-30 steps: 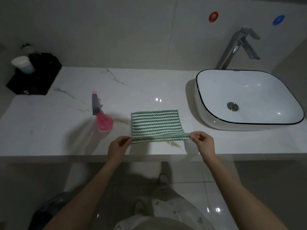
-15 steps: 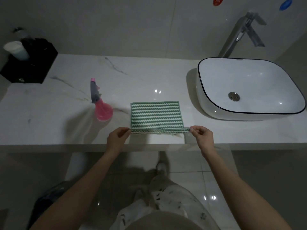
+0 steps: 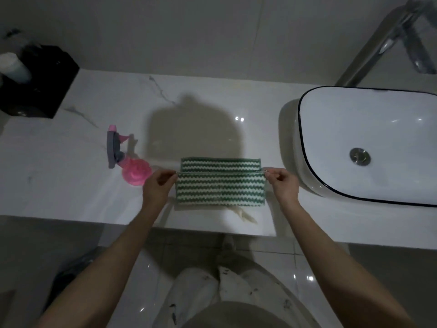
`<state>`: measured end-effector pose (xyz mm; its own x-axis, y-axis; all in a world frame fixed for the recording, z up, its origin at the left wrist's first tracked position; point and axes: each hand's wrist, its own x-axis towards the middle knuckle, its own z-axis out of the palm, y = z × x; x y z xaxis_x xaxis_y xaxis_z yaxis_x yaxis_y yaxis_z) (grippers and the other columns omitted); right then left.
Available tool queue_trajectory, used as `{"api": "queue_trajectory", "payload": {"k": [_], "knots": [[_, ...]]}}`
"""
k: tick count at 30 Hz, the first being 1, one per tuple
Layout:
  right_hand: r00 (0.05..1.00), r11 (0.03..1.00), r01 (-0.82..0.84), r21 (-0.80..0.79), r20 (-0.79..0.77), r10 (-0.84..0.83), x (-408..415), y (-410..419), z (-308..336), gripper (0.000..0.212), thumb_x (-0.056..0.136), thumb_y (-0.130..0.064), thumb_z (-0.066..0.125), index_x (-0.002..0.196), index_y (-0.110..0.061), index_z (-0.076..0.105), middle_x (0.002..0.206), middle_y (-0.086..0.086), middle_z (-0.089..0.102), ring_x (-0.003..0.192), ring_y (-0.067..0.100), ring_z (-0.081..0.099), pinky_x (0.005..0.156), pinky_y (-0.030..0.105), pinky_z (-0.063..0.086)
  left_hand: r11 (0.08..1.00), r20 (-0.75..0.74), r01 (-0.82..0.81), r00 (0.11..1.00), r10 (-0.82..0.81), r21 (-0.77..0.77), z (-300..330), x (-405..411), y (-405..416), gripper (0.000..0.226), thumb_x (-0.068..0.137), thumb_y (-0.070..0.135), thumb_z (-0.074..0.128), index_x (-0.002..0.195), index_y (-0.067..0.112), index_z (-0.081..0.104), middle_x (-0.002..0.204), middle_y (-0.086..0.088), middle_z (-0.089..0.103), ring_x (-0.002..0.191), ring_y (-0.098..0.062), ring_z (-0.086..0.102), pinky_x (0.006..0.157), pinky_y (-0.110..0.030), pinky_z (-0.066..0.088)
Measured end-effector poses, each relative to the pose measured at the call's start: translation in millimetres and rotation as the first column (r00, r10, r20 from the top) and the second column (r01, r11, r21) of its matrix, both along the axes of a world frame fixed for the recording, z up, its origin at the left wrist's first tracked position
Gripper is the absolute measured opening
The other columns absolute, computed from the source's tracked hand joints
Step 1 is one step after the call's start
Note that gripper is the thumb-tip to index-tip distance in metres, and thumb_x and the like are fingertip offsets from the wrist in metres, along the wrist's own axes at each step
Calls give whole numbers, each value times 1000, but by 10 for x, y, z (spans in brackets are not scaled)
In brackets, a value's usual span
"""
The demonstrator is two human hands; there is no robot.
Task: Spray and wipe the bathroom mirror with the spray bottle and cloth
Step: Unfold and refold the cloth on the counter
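A green and white zigzag cloth (image 3: pixel 220 188) lies on the white marble counter (image 3: pixel 71 181), its near edge lifted and carried over toward the far edge. My left hand (image 3: pixel 158 187) pinches the left corner of that lifted edge. My right hand (image 3: pixel 282 183) pinches the right corner. A pink spray bottle (image 3: pixel 132 168) with a grey trigger stands just left of my left hand. The mirror is out of view.
A white basin (image 3: pixel 369 143) with a dark rim sits on the counter at the right, a chrome tap (image 3: pixel 378 46) behind it. A black box (image 3: pixel 35 84) with a white cup (image 3: pixel 14 67) stands at the far left corner. The tiled wall runs behind.
Both hands have lifted the cloth's near edge and brought it forward over the cloth, folding it about in half. The camera has tilted down and moved closer.
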<state>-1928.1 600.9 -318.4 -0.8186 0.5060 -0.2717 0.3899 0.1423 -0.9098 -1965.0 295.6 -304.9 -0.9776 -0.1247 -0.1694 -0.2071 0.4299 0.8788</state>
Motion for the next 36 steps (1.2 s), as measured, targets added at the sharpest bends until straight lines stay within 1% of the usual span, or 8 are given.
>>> {"api": "queue_trajectory", "payload": {"k": [6,11,17,22,25,29,32,36], "knots": [[999,999,38,23,3,-38,-231,13,-64,7,86,2,64,90,-2,68,78,4,64,73,11,58,65,3,43,1000,0,0,1000,0,-2,-25,-293,82,13,85,8,65,97,6,65,88,-3,65,77,-7,60,69,-5,45],[995,995,97,-7,25,-96,-419,15,-95,10,84,5,63,86,-4,67,85,8,67,82,18,61,75,14,48,1000,-8,-5,1000,5,9,-135,-520,115,9,82,6,67,90,9,65,83,-4,65,73,-7,59,66,-4,45],[993,995,65,82,88,-72,-567,-3,-160,21,83,2,64,74,-17,67,78,-1,67,79,16,62,79,25,49,1000,76,-15,997,15,2,-287,-649,60,8,81,8,68,86,13,65,73,-4,66,66,-20,60,69,-36,51],[989,989,29,144,140,-50,-637,10,-206,22,82,-1,64,71,-19,67,75,-4,68,77,14,63,77,25,49,994,94,-13,995,23,-107,-333,-766,107,6,80,14,70,84,16,65,77,-2,65,71,-14,59,62,-18,44],[986,979,2,201,164,-36,-666,17,-192,17,83,-4,65,74,-18,68,74,-6,67,74,10,61,73,22,46,989,103,-12,994,27,-149,-366,-785,117,7,80,18,71,83,20,64,76,0,66,72,-14,61,68,-23,44],[980,951,-57,302,201,-5,-686,21,-223,14,82,-11,67,74,-23,67,77,-6,70,77,13,64,77,28,49,960,68,14,998,6,-281,-352,-774,147,7,81,18,69,86,16,65,74,4,62,70,-13,58,64,-22,38],[971,919,-107,379,240,14,-702,18,-214,8,84,-14,66,79,-21,66,77,-7,66,77,13,61,77,29,45,955,49,11,999,4,-298,-344,-772,149,10,81,17,68,89,16,63,78,4,62,71,-13,57,63,-22,37],[973,943,-84,322,230,8,-671,55,-187,11,84,-19,70,91,-15,63,83,-2,65,79,13,59,79,29,44,966,48,-9,999,23,-259,-305,-797,173,12,82,14,65,93,14,63,77,1,62,70,-16,58,65,-23,42]]}}
